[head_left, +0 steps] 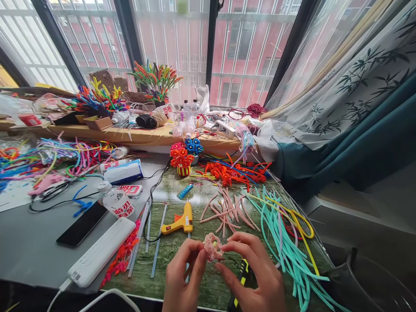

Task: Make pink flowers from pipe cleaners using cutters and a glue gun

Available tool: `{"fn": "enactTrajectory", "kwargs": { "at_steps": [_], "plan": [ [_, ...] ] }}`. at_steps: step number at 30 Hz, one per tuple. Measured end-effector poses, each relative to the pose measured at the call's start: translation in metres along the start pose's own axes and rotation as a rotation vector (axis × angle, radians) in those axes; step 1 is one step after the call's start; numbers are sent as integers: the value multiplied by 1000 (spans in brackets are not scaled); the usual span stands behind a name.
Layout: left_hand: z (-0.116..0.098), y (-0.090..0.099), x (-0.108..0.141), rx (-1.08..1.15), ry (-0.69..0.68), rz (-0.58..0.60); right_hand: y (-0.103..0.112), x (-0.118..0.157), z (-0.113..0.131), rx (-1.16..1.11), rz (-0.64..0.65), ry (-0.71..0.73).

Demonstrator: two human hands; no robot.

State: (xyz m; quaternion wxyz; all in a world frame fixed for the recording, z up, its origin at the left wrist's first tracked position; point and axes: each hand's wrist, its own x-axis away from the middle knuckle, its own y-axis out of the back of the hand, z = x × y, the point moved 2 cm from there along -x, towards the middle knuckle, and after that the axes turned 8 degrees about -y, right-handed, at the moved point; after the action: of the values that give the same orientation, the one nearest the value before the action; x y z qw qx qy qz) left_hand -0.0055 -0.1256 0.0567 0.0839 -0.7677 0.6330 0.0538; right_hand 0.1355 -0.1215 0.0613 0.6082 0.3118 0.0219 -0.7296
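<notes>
Head view: the left hand and right hand are pinching the pink flower between them, over the green table. Too hard a squeeze could be flattening it; beyond, the glue gun is lying near, inviting a knock if fingers slip forward.

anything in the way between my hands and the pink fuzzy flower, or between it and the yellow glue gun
Nothing visible: the left hand and right hand already hold the pink fuzzy flower, and only bare green mat shows between it and the yellow glue gun.
</notes>
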Motion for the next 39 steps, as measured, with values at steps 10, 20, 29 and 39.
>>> {"fn": "enactTrajectory", "kwargs": {
  "at_steps": [10, 20, 29, 39],
  "plan": [
    [-3, 0, -1, 14, 7, 34, -6, -1, -1, 59, 8, 54],
    [2, -2, 2, 66, 1, -40, -10, -3, -1, 45, -15, 28],
    [5, -3, 4, -116, -233, -152, -16, -2, -4, -3, -7, -44],
    [3, -7, 11, -445, -542, -250, -19, -2, -4, -92, -37, -104]
  ]
}}
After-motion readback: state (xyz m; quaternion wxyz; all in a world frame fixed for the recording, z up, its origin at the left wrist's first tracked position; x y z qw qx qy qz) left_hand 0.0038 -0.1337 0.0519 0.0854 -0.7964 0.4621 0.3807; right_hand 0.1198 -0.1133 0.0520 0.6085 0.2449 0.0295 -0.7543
